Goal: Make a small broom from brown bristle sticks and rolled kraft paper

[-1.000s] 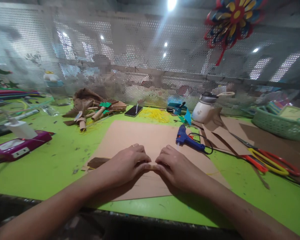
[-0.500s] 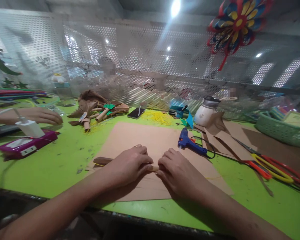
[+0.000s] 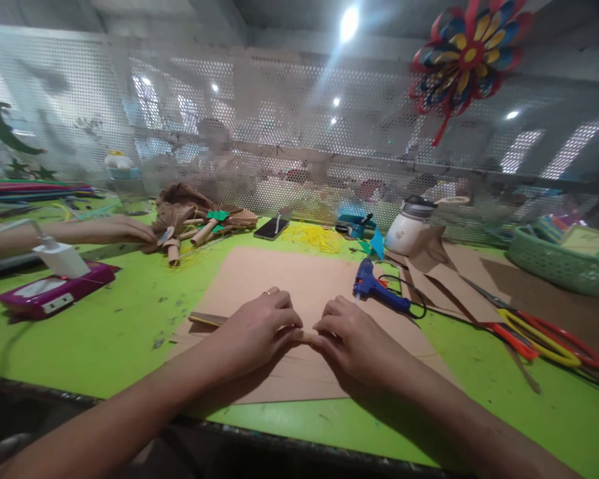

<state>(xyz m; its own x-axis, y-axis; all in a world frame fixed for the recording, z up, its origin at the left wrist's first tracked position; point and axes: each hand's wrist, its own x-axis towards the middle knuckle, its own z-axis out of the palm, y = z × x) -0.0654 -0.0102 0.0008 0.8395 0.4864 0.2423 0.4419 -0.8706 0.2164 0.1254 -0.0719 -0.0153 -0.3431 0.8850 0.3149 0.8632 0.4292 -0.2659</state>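
Note:
My left hand (image 3: 257,328) and my right hand (image 3: 352,339) rest side by side on a large sheet of brown cardboard (image 3: 299,279). Their fingers are curled and meet over a small brown paper roll (image 3: 305,335), which both hands pinch; most of it is hidden under the fingers. A ring shows on my left hand. A dark brown strip (image 3: 207,319) lies on the cardboard just left of my left hand.
A blue glue gun (image 3: 378,291) lies right of my hands, with red and yellow scissors (image 3: 539,332) farther right. Another person's hand (image 3: 117,230) reaches to a pile of brown paper rolls (image 3: 190,216) at the back left. A magenta box (image 3: 50,293), phone (image 3: 271,227), white jar (image 3: 409,226) and green basket (image 3: 554,256) stand around.
Another person's arm came in from the left and has reached farther right to the pile of paper rolls. My hands have stayed closed on the small roll, almost unmoved.

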